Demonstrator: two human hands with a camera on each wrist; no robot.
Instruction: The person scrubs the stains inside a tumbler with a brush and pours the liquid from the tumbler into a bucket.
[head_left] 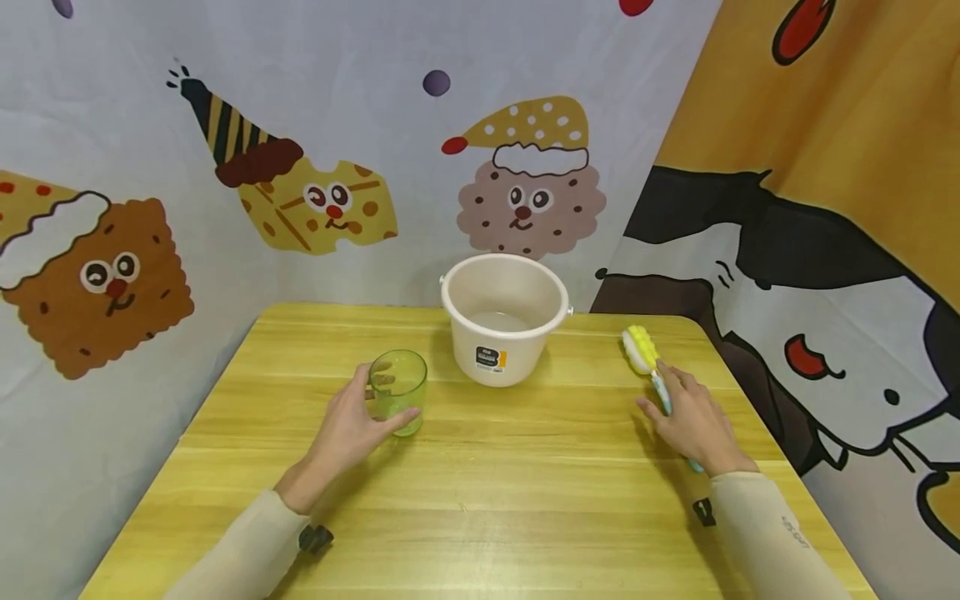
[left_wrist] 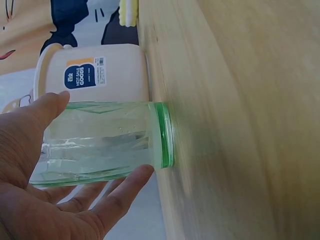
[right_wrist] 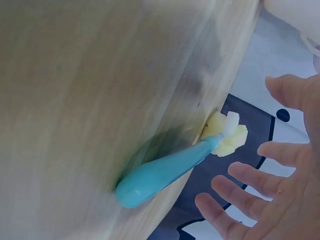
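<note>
Cup (head_left: pixel 400 385) first, green and see-through, upright on the left part of the table (head_left: pixel 480 500), and the left hand (head_left: pixel 348 429) is right there at it! Thumb across the near side, fingers spread wide round the back, some of them showing through the wall. Are the fingertips actually pressing on it? Cannot tell, not even from the left wrist view, where thumb and fingers flank the cup on both sides.

Over to the right, and the brush (head_left: pixel 660 392) lies flat near the table's right edge, its yellow and white head (head_left: pixel 641 348) pointing to the far side, blue handle running back toward the person. Above that handle, the right hand (head_left: pixel 693 417): wide, fingers spread, nothing in its hold. The right wrist view shows it clearly, fingers splayed and apart from the handle.

Centre stage, toward the far edge, the bucket (head_left: pixel 465 342), cream, upright, mouth up, standing between cup and brush and nearer to the cup. On its front, a dark label (head_left: pixel 491 359); the left wrist view even gives us "HOT-SALE GOODS". Pale sleeves (head_left: pixel 247 542) on both arms, and behind it all a cloth (head_left: pixel 337 50) full of cartoon faces.
</note>
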